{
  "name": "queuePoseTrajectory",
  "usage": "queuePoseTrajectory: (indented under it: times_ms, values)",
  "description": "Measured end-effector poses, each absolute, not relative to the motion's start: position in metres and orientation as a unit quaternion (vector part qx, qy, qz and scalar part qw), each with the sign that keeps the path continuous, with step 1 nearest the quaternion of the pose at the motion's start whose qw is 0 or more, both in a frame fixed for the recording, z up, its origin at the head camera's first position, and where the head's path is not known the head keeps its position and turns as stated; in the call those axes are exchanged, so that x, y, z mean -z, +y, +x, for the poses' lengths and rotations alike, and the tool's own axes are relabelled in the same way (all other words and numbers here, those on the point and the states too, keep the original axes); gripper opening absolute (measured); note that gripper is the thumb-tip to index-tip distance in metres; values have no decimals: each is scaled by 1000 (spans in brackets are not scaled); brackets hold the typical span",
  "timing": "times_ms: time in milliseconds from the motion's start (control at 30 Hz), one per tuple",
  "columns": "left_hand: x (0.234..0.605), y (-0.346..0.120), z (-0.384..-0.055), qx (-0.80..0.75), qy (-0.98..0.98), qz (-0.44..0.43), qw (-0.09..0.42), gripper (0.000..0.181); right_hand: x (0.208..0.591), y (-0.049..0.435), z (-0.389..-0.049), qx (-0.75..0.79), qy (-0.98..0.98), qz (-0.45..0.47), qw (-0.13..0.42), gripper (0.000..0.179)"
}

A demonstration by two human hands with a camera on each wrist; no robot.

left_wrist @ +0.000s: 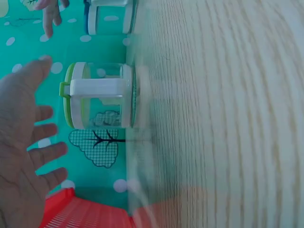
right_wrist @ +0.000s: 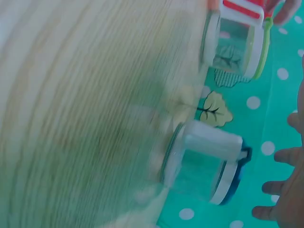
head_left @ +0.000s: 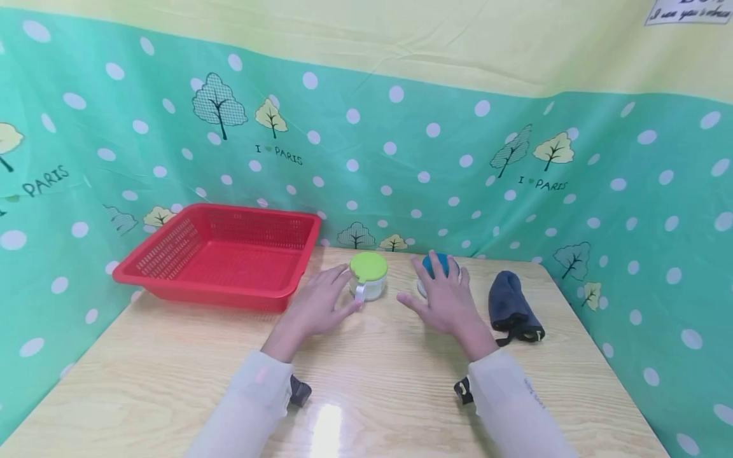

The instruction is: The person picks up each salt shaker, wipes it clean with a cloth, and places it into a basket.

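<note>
A clear jar with a green lid [head_left: 368, 266] and a white handle stands upright near the back of the table. My left hand [head_left: 322, 302] is at its left side, fingers spread; the left wrist view shows the palm facing the jar [left_wrist: 102, 95] with a gap between. A second jar with a blue lid [head_left: 439, 263] stands to the right, partly hidden behind my right hand [head_left: 448, 302]. In the right wrist view that blue-lidded jar [right_wrist: 202, 161] has a white handle, and the fingers of my right hand [right_wrist: 289, 185] are apart from it, holding nothing.
A red plastic basket [head_left: 229, 299] with perforated sides sits at the back left of the wooden table [head_left: 378, 394]. A dark blue cloth pouch [head_left: 509, 302] with a cord lies at the right. Behind them hangs a green dotted curtain [head_left: 395, 165].
</note>
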State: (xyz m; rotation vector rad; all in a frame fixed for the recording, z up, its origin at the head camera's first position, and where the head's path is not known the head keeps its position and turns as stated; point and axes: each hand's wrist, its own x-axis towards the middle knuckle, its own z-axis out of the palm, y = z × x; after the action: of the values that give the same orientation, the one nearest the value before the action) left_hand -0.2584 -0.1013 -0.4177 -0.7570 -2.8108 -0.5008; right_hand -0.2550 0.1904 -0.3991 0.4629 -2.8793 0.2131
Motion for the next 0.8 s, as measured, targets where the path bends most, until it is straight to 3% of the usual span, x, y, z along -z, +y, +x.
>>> queuePoseTrajectory:
  times_ms: [400, 600, 800]
  values:
    - [421, -95, -266, 354, -917, -185, 2, 27, 389, 227, -265, -70, -977, 133, 148, 79]
    - [433, -98, -275, 412, -891, -183, -49, 24, 384, 256, -268, -78, -977, 114, 163, 73]
    - [444, -101, -283, 459, -866, -182, -84, 30, 384, 288, -270, -75, -985, 80, 137, 72]
